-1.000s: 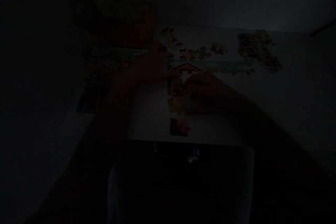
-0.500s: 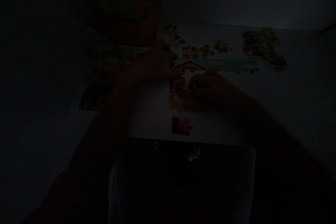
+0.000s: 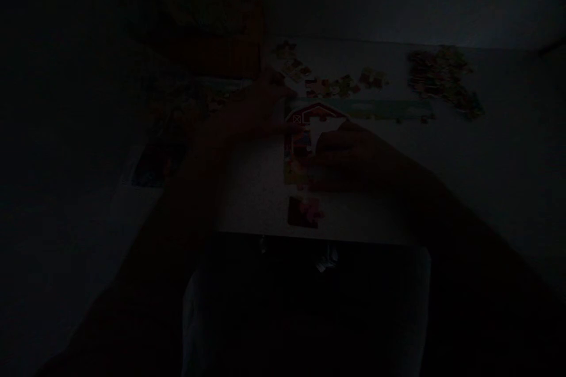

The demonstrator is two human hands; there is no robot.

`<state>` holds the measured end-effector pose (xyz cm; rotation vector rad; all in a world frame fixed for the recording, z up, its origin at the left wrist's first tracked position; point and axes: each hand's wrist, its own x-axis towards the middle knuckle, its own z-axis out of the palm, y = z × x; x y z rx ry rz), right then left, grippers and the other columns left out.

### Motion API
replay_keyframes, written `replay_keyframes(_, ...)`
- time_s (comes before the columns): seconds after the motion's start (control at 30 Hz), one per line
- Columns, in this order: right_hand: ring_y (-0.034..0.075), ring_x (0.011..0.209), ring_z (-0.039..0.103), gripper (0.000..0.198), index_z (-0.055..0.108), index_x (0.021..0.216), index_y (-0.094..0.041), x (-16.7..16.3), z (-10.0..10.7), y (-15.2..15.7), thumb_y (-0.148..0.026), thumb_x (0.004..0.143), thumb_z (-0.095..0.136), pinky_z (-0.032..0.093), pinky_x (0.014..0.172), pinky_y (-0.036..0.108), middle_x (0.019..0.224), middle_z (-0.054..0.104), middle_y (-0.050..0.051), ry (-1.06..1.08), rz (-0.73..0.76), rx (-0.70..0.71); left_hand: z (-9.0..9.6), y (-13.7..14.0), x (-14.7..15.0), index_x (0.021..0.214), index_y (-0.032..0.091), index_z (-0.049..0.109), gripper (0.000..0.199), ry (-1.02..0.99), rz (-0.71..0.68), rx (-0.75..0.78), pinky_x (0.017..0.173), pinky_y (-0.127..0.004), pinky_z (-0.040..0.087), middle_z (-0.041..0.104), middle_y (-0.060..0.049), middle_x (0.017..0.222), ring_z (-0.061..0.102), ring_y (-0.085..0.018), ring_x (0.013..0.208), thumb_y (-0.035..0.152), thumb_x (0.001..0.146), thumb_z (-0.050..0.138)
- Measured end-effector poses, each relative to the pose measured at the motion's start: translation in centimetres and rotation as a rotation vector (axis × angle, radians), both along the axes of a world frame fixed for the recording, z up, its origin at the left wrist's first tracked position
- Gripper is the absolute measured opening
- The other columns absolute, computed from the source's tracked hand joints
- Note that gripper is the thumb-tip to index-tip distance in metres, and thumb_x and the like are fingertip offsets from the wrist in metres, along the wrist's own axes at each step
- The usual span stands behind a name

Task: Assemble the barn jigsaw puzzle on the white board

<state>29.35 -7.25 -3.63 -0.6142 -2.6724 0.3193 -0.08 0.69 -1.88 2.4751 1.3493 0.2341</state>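
Observation:
The picture is very dark. A partly joined jigsaw puzzle (image 3: 297,119) shows a red barn and a strip of sky along its top. My left hand (image 3: 260,103) lies at its left edge, fingers and thumb apart, with the thumb tip on the barn. Over the lower right of the barn, my right hand (image 3: 349,153) has its fingers bent together at a puzzle piece (image 3: 295,172) with yellow and green on it; the fingers hide part of it. Nearer to me lies a separate dark and pink corner section (image 3: 303,212).
Several loose pieces (image 3: 318,87) lie beyond the puzzle. A heap of pieces (image 3: 442,79) is at the back right. An orange-brown box (image 3: 221,56) stands at the back left, and a printed picture sheet (image 3: 157,165) lies beside my left forearm. The table's front edge (image 3: 354,241) is near my lap.
My right hand has shifted very slightly down and its fingers look more closed together. The left hand stays at the puzzle's left edge.

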Motion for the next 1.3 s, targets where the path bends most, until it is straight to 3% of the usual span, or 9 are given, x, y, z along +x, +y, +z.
replay_keyframes(0.37, 0.030, 0.102, 0.078, 0.048, 0.085, 0.129, -0.029, -0.3, 1.3, -0.7, -0.071, 0.107, 0.077, 0.049, 0.096, 0.046, 0.116, 0.086, 0.010, -0.036, 0.004, -0.041, -0.1, -0.2, -0.1, 0.176, 0.030, 0.054, 0.101, -0.001, 0.015, -0.001, 0.128, -0.053, 0.049, 0.047, -0.012, 0.181, 0.052, -0.042, 0.162, 0.083, 0.094, 0.081)
replay_keyframes(0.5, 0.030, 0.103, 0.077, 0.056, 0.084, 0.124, -0.030, -1.1, 2.0, -1.8, -0.080, 0.099, 0.082, 0.048, 0.096, 0.048, 0.122, 0.086, 0.008, -0.046, 0.079, -0.087, 0.2, -0.5, 0.0, 0.174, 0.028, 0.056, 0.091, -0.009, -0.001, 0.001, 0.135, -0.054, 0.046, 0.045, -0.011, 0.182, 0.056, -0.036, 0.157, 0.079, 0.101, 0.078)
replay_keyframes(0.63, 0.032, 0.112, 0.076, 0.048, 0.083, 0.119, -0.030, -1.8, 2.4, -2.8, -0.073, 0.096, 0.087, 0.048, 0.101, 0.050, 0.127, 0.085, 0.008, -0.108, 0.088, -0.075, 0.2, -0.3, 0.0, 0.169, 0.021, 0.059, 0.090, -0.023, -0.019, 0.018, 0.133, -0.055, 0.048, 0.048, -0.014, 0.181, 0.058, -0.036, 0.155, 0.069, 0.099, 0.086)
replay_keyframes(0.7, 0.033, 0.111, 0.076, 0.042, 0.083, 0.116, -0.029, -1.8, 2.6, -3.5, -0.066, 0.096, 0.089, 0.050, 0.102, 0.051, 0.126, 0.085, 0.009, -0.133, 0.059, -0.081, 0.4, -0.3, 0.0, 0.171, 0.026, 0.058, 0.091, -0.019, 0.002, -0.015, 0.135, -0.056, 0.047, 0.044, -0.009, 0.185, 0.056, -0.035, 0.155, 0.073, 0.097, 0.084)
replay_keyframes(0.8, 0.035, 0.111, 0.076, 0.034, 0.082, 0.120, -0.029, -1.5, 2.5, -5.5, -0.053, 0.096, 0.089, 0.052, 0.105, 0.054, 0.124, 0.084, 0.010, -0.110, -0.048, -0.119, 0.7, -0.6, 0.1, 0.172, 0.037, 0.056, 0.088, 0.002, 0.047, -0.068, 0.137, -0.058, 0.044, 0.038, 0.001, 0.189, 0.054, -0.035, 0.154, 0.078, 0.098, 0.078)
replay_keyframes(0.97, 0.038, 0.119, 0.076, 0.033, 0.075, 0.127, -0.029, -0.8, 1.1, -9.8, -0.040, 0.098, 0.088, 0.056, 0.099, 0.054, 0.124, 0.082, 0.012, 0.038, -0.262, -0.184, 0.9, -0.8, 0.5, 0.172, 0.031, 0.055, 0.088, -0.025, 0.031, -0.019, 0.134, -0.051, 0.049, 0.037, -0.002, 0.190, 0.054, -0.031, 0.154, 0.071, 0.099, 0.083)
replay_keyframes(1.07, 0.039, 0.121, 0.077, 0.040, 0.070, 0.133, -0.033, -0.8, -0.2, -11.1, -0.038, 0.098, 0.088, 0.056, 0.099, 0.055, 0.126, 0.082, 0.011, 0.128, -0.345, -0.186, 1.4, -0.4, 0.9, 0.173, 0.022, 0.056, 0.089, -0.136, 0.021, 0.034, 0.127, -0.047, 0.055, 0.043, -0.014, 0.186, 0.057, -0.032, 0.158, 0.063, 0.100, 0.085)
replay_keyframes(1.17, 0.041, 0.128, 0.075, 0.042, 0.068, 0.136, -0.034, -1.1, -1.1, -11.2, -0.036, 0.100, 0.087, 0.056, 0.102, 0.058, 0.132, 0.081, 0.012, 0.153, -0.394, -0.154, 2.6, -1.0, 1.2, 0.167, 0.028, 0.064, 0.079, -0.137, 0.014, 0.023, 0.117, -0.051, 0.060, 0.060, -0.014, 0.173, 0.069, -0.036, 0.143, 0.072, 0.102, 0.079)
replay_keyframes(1.3, 0.041, 0.128, 0.076, 0.038, 0.069, 0.134, -0.030, -1.5, -1.6, -10.9, -0.040, 0.102, 0.087, 0.058, 0.102, 0.058, 0.136, 0.080, 0.014, 0.164, -0.416, -0.110, 3.4, -6.1, 0.7, 0.156, 0.033, 0.072, 0.060, -0.063, -0.042, 0.023, 0.124, -0.054, 0.054, 0.071, -0.010, 0.159, 0.068, -0.038, 0.145, 0.067, 0.106, 0.074)
